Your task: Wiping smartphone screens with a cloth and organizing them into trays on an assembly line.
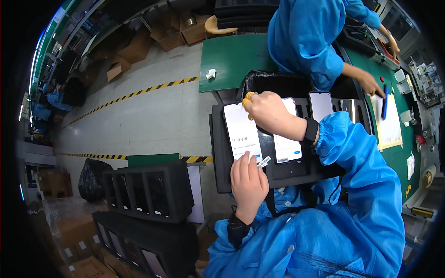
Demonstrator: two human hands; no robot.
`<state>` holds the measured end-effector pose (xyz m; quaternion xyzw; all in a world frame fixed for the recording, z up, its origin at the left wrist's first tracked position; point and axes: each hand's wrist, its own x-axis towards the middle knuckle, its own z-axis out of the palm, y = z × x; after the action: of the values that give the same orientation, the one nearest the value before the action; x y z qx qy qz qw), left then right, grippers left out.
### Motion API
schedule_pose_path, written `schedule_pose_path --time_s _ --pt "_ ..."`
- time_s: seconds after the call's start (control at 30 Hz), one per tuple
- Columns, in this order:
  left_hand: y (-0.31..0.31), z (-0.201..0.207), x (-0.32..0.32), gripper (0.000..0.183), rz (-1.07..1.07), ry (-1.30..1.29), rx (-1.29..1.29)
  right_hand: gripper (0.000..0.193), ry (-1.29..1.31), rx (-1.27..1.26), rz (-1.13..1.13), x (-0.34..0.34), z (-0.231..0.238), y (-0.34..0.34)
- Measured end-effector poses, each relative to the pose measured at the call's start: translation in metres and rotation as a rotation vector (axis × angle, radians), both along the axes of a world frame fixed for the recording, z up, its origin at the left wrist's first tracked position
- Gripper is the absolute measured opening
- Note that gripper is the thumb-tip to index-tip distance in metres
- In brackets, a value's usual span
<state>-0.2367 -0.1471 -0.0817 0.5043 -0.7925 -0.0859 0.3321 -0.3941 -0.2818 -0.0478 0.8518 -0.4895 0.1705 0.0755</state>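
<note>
Wearer's own body, seen from above. Both arms are clad in loose blue cleanroom sleeves with elasticated, gathered cuffs. Left hand [249,181]: bare, a black band at the wrist. Right hand [268,112]: black wrist strap, yellow finger cots on the fingers [248,97]. A thin black cord runs across the blue garment.

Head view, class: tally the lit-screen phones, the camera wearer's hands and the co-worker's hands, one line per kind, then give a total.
Lit phones: 2
Wearer's hands, left hand and right hand: 2
Co-worker's hands: 2
Total: 6
</note>
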Motion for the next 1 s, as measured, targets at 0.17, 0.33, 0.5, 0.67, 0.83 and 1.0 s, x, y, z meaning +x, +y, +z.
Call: schedule_pose_path --time_s 0.17,0.33,0.5,0.67,0.83,1.0 --pt "0.015 -0.012 0.011 0.016 0.033 0.265 -0.25 0.019 -0.268 0.338 0.565 -0.002 0.045 0.082" --pt "0.041 0.016 -0.005 0.013 -0.102 0.249 -0.797 0.013 -0.735 0.67 0.422 -0.047 0.1 0.114" --pt "0.013 0.046 -0.055 0.028 -0.388 -0.013 -0.241 0.017 -0.528 0.481 -0.231 -0.106 0.055 0.048" --pt "-0.005 0.014 -0.071 0.032 -0.3 -0.143 -0.003 0.02 -0.293 0.341 -0.283 -0.106 0.02 0.034" --pt "0.003 0.006 -0.072 0.035 -0.243 -0.149 0.016 0.018 -0.114 0.229 -0.27 -0.109 0.009 0.032" --pt "0.004 0.005 -0.073 0.034 -0.234 -0.159 -0.001 0.021 0.031 0.294 -0.336 -0.093 0.01 0.038"
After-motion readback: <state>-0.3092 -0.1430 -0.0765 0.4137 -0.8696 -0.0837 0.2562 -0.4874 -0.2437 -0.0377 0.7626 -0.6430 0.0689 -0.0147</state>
